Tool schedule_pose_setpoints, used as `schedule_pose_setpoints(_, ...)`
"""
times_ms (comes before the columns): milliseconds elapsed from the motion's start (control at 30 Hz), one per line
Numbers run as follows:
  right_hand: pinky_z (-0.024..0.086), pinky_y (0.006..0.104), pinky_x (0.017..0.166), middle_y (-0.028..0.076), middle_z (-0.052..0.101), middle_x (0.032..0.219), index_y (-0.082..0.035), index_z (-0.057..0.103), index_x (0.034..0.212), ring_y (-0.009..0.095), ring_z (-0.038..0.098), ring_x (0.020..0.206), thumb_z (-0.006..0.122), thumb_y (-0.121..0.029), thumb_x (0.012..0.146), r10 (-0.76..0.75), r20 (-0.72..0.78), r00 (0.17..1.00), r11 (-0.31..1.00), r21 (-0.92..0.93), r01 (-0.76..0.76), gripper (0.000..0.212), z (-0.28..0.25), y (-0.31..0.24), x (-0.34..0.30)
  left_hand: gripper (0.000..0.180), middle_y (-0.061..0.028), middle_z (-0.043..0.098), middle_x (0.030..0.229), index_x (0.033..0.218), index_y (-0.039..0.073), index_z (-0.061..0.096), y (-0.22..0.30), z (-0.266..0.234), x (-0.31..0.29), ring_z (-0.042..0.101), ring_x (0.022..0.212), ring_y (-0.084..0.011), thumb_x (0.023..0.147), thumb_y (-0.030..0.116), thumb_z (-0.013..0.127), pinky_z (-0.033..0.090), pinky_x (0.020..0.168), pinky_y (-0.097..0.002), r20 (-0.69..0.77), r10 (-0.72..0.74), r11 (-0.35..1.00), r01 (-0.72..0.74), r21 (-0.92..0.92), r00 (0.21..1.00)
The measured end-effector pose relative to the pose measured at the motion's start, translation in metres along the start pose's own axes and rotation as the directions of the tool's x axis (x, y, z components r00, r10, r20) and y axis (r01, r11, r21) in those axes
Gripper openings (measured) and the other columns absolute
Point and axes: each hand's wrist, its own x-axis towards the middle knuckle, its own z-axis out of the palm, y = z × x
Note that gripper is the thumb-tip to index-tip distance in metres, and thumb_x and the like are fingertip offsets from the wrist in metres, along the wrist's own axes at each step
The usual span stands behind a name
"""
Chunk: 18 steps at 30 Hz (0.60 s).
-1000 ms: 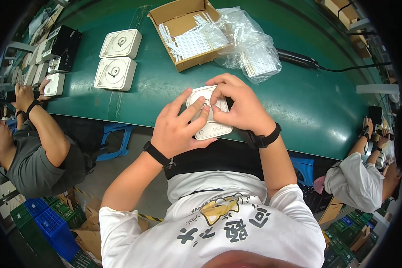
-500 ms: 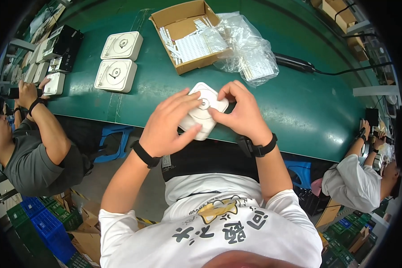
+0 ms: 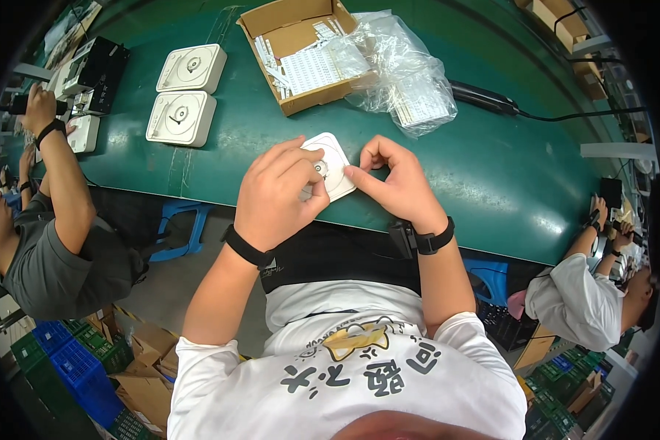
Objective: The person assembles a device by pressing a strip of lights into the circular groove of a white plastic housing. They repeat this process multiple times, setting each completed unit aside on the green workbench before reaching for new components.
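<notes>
A white square device (image 3: 334, 156) with a round disc-like recess and a small hub lies before me at the table's front edge. My left hand (image 3: 275, 192) covers its left side, with the fingers bent inward and their tips on the face by the hub. The thumb of my right hand (image 3: 396, 178) touches the right edge of the device, and its other fingers curl beside that edge. My left palm hides part of the device. Two similar white devices (image 3: 191, 67) (image 3: 181, 118) stand one behind the other at the left, their round faces up.
A cardboard box (image 3: 298, 103) of white label sheets and strips stands at the back. Clear plastic bags (image 3: 407, 66) lie beside it, then a black handheld tool (image 3: 484, 97) with a cable. Co-workers sit at left (image 3: 59, 257) and right (image 3: 583, 301). Blue stools (image 3: 180, 231) stand below the green table (image 3: 506, 183).
My left fingers have curled in toward the hub, and the left thumb has come off the near edge. The device sits slightly further left. The left co-worker's hand has risen with a dark tool.
</notes>
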Motion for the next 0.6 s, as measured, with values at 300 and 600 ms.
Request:
schedule_pose_setpoints(300,0.052,0.0281,0.090,-0.004,0.067,0.096,-0.006,0.068,0.101,0.009,0.059,0.092,0.094,-0.013,0.104,0.000,0.004,1.000,1.000,-0.016,0.000,0.026,0.000,0.000,-0.001,0.019,-0.0150,0.076,0.135,0.105,0.006,0.081,-0.008,-0.019,0.015,0.074,0.129,-0.0353,0.090,0.005,0.093,0.060,0.114,-0.0451,0.268,-0.313,0.831,0.399,-0.386,0.911)
schedule_pose_setpoints(600,0.055,0.0420,0.109,0.010,0.073,0.126,-0.006,0.071,0.117,0.025,0.068,0.118,0.101,-0.020,0.092,-0.094,-0.078,0.992,0.976,-0.202,0.076,0.041,0.020,-0.009,-0.013,0.034,-0.0182,0.072,0.141,0.127,0.006,0.082,-0.034,0.005,0.011,0.072,0.134,-0.0384,0.096,0.008,0.093,0.060,0.112,-0.0462,0.298,-0.276,0.837,0.381,-0.393,0.914)
